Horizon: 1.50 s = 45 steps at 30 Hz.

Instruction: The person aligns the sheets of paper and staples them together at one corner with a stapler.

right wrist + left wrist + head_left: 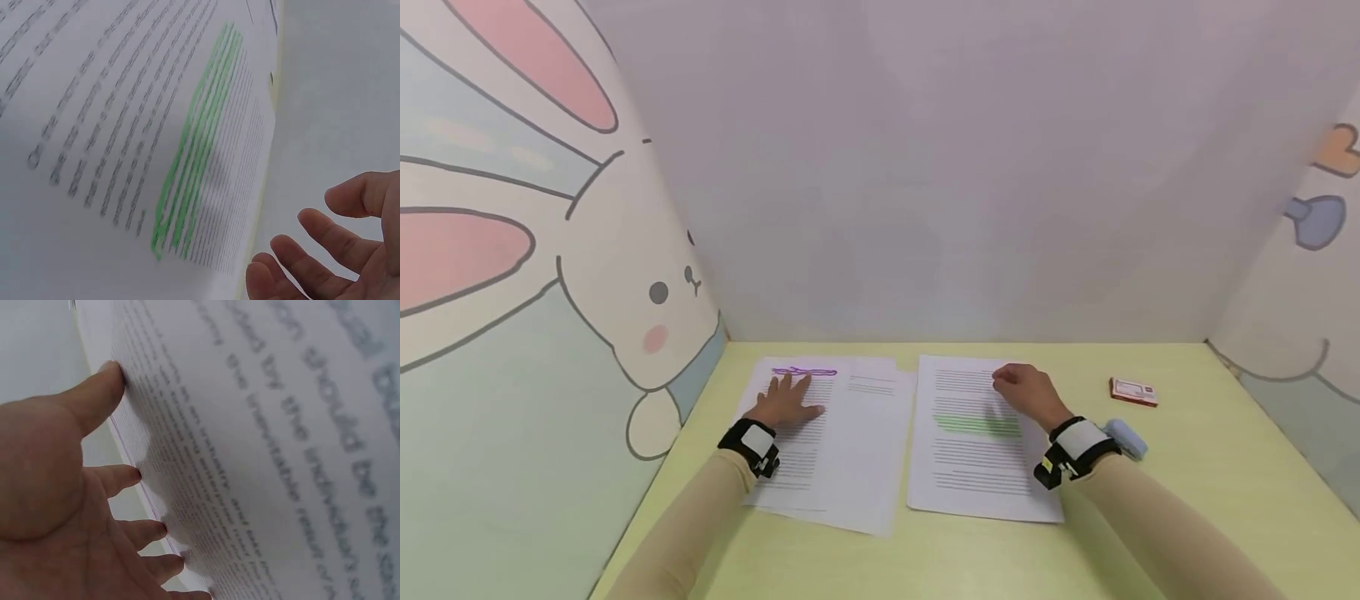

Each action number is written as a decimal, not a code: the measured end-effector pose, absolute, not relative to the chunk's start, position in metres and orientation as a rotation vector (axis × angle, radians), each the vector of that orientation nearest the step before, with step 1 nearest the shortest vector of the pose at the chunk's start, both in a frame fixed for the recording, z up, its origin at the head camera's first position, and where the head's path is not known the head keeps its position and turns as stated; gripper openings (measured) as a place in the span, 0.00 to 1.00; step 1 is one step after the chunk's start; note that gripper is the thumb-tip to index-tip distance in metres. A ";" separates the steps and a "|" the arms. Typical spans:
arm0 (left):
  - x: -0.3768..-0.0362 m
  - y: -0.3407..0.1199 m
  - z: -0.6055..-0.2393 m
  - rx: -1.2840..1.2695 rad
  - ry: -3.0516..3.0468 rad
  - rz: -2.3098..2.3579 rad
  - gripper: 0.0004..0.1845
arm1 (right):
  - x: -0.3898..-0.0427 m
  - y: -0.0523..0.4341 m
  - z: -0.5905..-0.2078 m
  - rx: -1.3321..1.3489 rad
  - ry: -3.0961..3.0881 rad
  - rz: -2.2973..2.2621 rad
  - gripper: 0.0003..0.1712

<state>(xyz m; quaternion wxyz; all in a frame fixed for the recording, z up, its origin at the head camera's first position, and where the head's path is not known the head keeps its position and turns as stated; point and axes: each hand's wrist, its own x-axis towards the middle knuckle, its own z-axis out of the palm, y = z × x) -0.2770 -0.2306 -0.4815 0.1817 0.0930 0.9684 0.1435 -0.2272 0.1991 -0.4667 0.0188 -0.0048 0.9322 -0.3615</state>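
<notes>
- Left hand, fingers straight and spread, presses flat on the left stack of printed pages, pinning it to the yellow tabletop.
- Right hand, fingers loosely curled and holding nothing, hovers over the green-highlighted page just beside the stack.

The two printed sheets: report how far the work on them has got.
Done, by the look of it: the right sheet carries a green highlighted band and the left stack a purple mark at its top. In hand: the left hand presses flat on the left stack, while the right hand hovers loosely curled over the right sheet, holding nothing. Left: most printed lines are unmarked.
</notes>
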 end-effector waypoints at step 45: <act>-0.300 -0.315 -0.472 -0.228 2.844 0.727 0.23 | -0.261 0.007 -0.480 0.245 1.949 -1.856 0.29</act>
